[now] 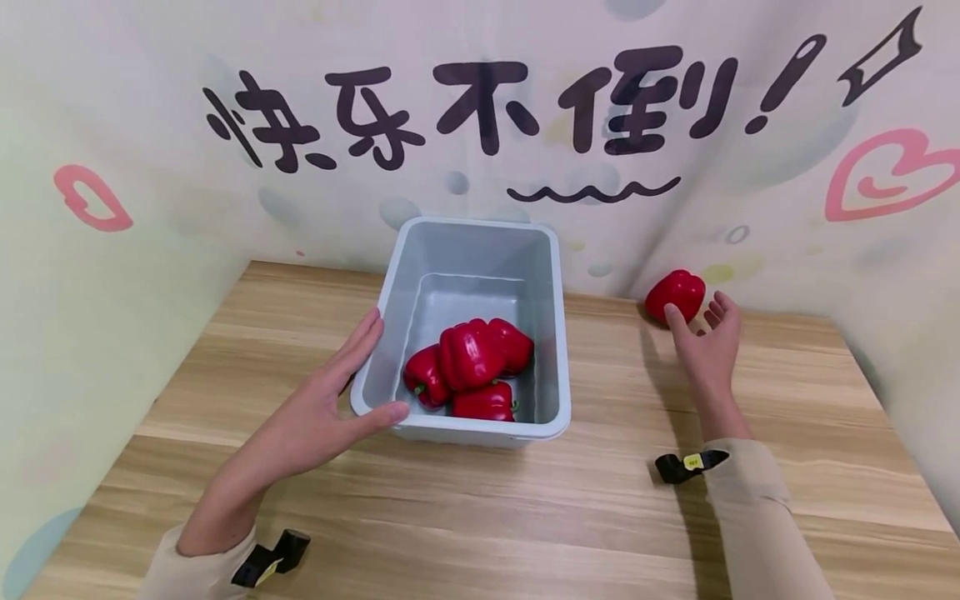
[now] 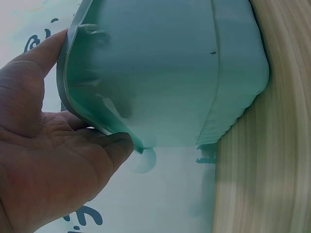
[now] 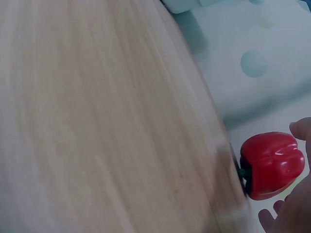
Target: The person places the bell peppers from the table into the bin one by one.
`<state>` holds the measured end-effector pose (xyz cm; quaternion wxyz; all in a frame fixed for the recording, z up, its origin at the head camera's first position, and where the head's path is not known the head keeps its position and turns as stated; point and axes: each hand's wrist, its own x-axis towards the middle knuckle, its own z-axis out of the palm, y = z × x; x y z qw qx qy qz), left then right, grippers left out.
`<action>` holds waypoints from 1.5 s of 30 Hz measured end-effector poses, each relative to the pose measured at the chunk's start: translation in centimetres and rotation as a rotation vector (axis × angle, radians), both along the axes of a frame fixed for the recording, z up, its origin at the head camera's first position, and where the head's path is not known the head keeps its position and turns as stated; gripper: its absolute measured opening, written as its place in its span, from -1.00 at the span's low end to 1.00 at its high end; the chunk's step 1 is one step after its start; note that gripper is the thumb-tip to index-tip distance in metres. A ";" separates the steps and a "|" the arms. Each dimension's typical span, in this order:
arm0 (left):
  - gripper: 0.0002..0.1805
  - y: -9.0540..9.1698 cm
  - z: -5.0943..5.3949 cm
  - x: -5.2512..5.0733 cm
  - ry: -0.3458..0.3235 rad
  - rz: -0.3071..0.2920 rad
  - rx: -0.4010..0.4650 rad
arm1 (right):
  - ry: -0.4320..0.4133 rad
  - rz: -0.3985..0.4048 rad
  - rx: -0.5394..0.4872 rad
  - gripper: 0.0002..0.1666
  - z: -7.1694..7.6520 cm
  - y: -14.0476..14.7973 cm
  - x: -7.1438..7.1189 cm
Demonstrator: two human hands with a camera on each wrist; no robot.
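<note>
My left hand (image 1: pixel 318 417) rests on the grey plastic bin (image 1: pixel 558 350), its thumb on the near rim and its fingers along the left side. From the left wrist view, my left hand (image 2: pixel 63 141) spans a corner of the rim with fairly straight fingers. Inside the bin, several red bell peppers (image 1: pixel 471 354) lie heaped toward the near end. Another red bell pepper (image 1: pixel 678 293) sits at the table's back edge. Around it, my right hand (image 1: pixel 708 342) is spread, thumb and fingers apart. The right wrist view shows a gap between the fingers and this pepper (image 3: pixel 274 165).
The wood-grain table (image 1: pixel 600 508) extends under both arms. Behind its back edge hangs a pale printed cloth (image 1: pixel 465 183) with large dark characters, close to the bin's far end. Each wrist carries a small black camera strap.
</note>
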<state>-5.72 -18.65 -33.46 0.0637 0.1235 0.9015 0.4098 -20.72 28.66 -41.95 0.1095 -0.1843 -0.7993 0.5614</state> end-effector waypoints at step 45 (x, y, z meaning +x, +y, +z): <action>0.10 -0.1 -0.3 0.0 -0.012 0.005 0.008 | -0.081 0.022 0.030 0.12 -0.5 0.0 -4.5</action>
